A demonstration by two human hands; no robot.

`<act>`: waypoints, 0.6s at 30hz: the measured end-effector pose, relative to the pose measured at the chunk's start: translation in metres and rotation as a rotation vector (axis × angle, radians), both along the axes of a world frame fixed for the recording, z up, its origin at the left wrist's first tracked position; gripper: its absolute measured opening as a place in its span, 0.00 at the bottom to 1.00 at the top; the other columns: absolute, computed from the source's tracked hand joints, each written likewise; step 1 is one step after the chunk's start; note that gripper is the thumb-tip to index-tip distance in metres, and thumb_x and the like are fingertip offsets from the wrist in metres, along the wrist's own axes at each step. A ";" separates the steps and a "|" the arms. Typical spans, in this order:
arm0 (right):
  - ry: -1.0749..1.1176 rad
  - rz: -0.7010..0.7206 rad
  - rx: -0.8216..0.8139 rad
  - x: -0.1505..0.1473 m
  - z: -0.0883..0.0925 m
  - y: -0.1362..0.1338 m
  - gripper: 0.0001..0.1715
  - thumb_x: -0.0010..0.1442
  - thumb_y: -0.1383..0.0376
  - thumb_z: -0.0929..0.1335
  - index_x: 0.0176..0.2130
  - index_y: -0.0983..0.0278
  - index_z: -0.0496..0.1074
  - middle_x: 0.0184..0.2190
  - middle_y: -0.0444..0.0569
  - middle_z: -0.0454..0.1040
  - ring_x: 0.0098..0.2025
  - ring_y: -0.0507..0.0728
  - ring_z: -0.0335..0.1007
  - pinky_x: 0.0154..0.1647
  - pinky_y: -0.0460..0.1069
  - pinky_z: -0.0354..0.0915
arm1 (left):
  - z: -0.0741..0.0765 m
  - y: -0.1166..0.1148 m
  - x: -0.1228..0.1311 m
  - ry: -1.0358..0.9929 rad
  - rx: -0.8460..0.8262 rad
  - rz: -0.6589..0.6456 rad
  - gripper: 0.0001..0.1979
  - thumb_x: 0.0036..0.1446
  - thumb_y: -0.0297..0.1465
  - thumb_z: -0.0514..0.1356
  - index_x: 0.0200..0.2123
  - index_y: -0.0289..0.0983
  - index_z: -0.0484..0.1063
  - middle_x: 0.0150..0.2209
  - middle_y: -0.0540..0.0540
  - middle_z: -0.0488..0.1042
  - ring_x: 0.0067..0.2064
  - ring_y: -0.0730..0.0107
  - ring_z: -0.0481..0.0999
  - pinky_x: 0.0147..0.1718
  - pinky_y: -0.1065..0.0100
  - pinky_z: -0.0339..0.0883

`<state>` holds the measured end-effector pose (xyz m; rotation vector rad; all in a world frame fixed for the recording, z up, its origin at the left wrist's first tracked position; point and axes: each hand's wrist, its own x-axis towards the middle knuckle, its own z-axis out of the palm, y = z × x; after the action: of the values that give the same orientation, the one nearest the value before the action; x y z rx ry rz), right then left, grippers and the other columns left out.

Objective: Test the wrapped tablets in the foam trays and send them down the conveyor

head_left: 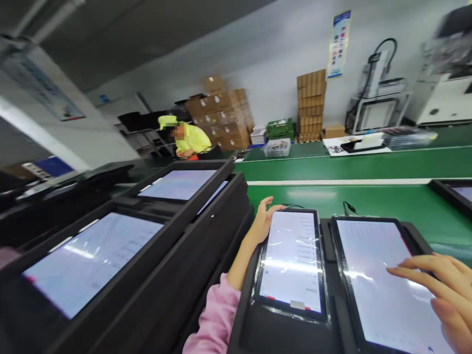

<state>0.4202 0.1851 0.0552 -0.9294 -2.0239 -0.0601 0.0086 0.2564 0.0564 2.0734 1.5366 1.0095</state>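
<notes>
Two lit tablets lie side by side in a black foam tray (287, 334) before me. My left hand (262, 221) is at the upper left corner of the left tablet (293, 255), fingers apart; one fingertip reaches its top edge. Clear film shows around this tablet, whose screen has a list on it. Over the right tablet (383, 295) my right hand (442, 285) is spread, an outstretched fingertip at the white screen. Whether that fingertip touches the glass is hard to tell.
At the left stand stacked black foam trays (206, 246) holding more lit tablets (106, 255). A green conveyor belt (332, 196) runs behind, with a cable end (348, 209) on it. Another tray (453, 191) lies far right. A person in yellow (193, 137) sits near cardboard boxes (221, 115).
</notes>
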 end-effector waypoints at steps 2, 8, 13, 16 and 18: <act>-0.021 0.054 -0.013 -0.001 0.004 -0.001 0.24 0.68 0.55 0.55 0.54 0.39 0.73 0.37 0.53 0.76 0.38 0.67 0.74 0.44 0.68 0.58 | 0.002 -0.002 0.001 0.025 -0.001 -0.030 0.57 0.52 0.68 0.23 0.55 0.41 0.76 0.65 0.38 0.54 0.67 0.46 0.55 0.68 0.46 0.45; 0.043 0.025 -0.003 -0.014 0.015 -0.009 0.26 0.72 0.55 0.52 0.47 0.52 0.74 0.38 0.52 0.73 0.40 0.62 0.71 0.49 0.64 0.57 | 0.008 -0.002 0.003 0.223 -0.051 -0.073 0.58 0.50 0.67 0.20 0.60 0.46 0.73 0.67 0.40 0.53 0.69 0.47 0.52 0.68 0.45 0.43; 0.016 0.000 -0.003 -0.011 0.014 -0.014 0.33 0.73 0.53 0.48 0.47 0.55 0.76 0.38 0.52 0.73 0.41 0.62 0.71 0.51 0.63 0.58 | 0.010 -0.001 0.003 0.267 -0.041 -0.078 0.57 0.52 0.66 0.19 0.60 0.45 0.72 0.66 0.40 0.53 0.66 0.48 0.58 0.67 0.45 0.50; 0.021 -0.027 0.028 -0.006 0.014 -0.014 0.35 0.73 0.53 0.47 0.46 0.56 0.77 0.38 0.52 0.73 0.40 0.61 0.71 0.50 0.62 0.59 | 0.012 -0.002 0.003 0.256 -0.035 -0.079 0.55 0.53 0.65 0.21 0.61 0.47 0.71 0.66 0.40 0.54 0.65 0.48 0.61 0.64 0.44 0.55; 0.031 -0.040 0.065 -0.005 0.016 -0.013 0.36 0.73 0.53 0.47 0.45 0.56 0.77 0.37 0.52 0.73 0.39 0.61 0.70 0.48 0.61 0.59 | 0.012 -0.002 0.003 0.266 -0.038 -0.083 0.55 0.54 0.65 0.20 0.60 0.47 0.71 0.66 0.40 0.54 0.64 0.48 0.61 0.64 0.43 0.55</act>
<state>0.4149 0.1719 0.0714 -0.9250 -1.9638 -0.1319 0.0118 0.2543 0.0686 2.2972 1.5628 0.6918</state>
